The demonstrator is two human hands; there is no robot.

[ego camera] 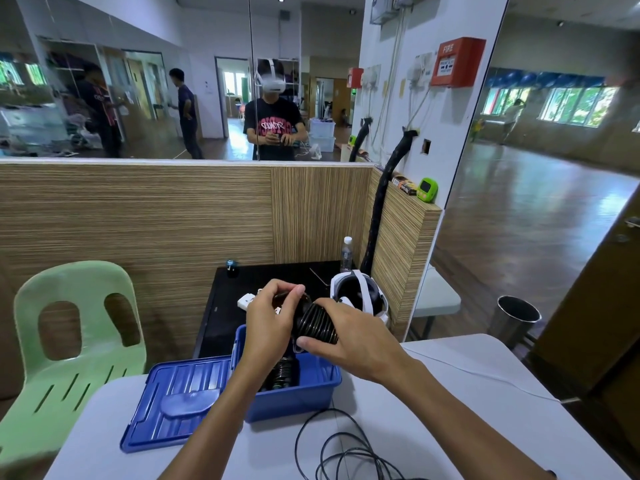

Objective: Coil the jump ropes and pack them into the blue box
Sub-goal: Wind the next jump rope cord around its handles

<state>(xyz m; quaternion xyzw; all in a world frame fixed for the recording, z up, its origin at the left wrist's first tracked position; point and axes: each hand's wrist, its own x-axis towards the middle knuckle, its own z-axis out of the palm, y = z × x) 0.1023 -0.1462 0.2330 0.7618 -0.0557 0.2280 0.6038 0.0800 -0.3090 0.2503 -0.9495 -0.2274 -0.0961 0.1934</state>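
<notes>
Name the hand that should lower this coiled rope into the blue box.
Right, probably: the right hand grips the coiled rope directly above the blue box; the left hand only pinches its end.

Even indoor daylight, wide-angle view, sharp at the middle and soft at the edges.
Brightest light comes from the windows (575,105) far up and right of the grip; it lays pale glare across the wooden floor (519,209) on that side; the white table (433,410) below the grip is evenly lit with faint shadows under the forearms; straight lines bow toward the corners; the green chair (69,341) well left of the grip blurs at the lower corner; the mirror (138,81) above shows softer reflections.
</notes>
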